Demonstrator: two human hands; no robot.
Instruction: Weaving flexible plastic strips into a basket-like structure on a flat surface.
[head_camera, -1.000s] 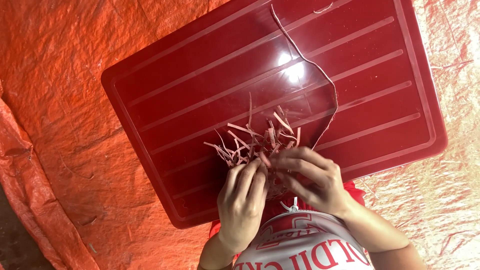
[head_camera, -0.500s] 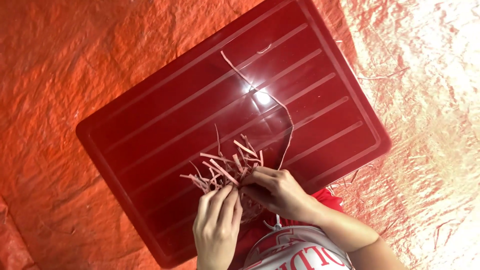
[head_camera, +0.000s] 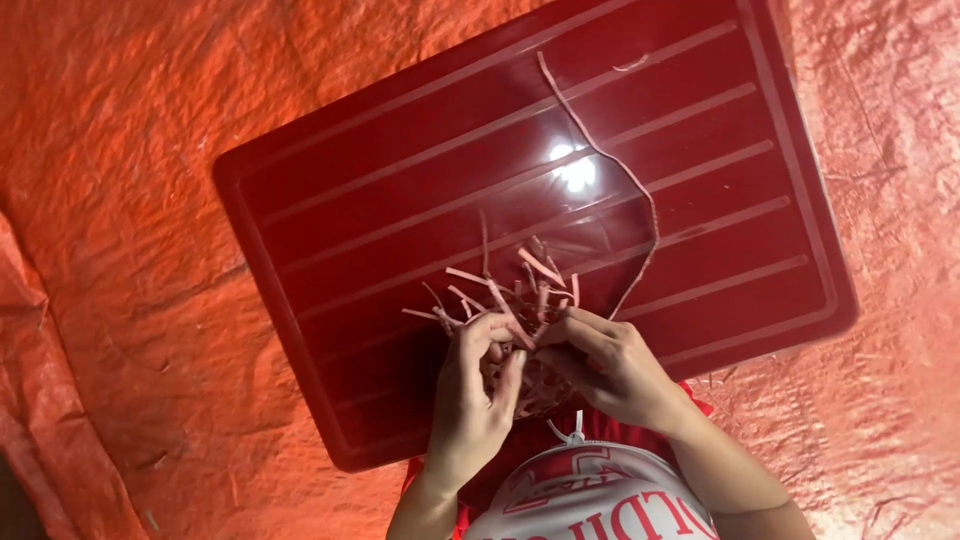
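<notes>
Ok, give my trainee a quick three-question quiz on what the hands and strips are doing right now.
1. True or false: both hands hold the woven piece of thin strips.
2. What lies under the work? A) a red tray B) a glass bowl C) a wire rack
3. Where does the long strip run from the weaving?

Key:
1. True: the left hand and right hand pinch it together.
2. A, the red tray, ribbed, on an orange sheet.
3. Away from the person, curving across the tray.
</notes>
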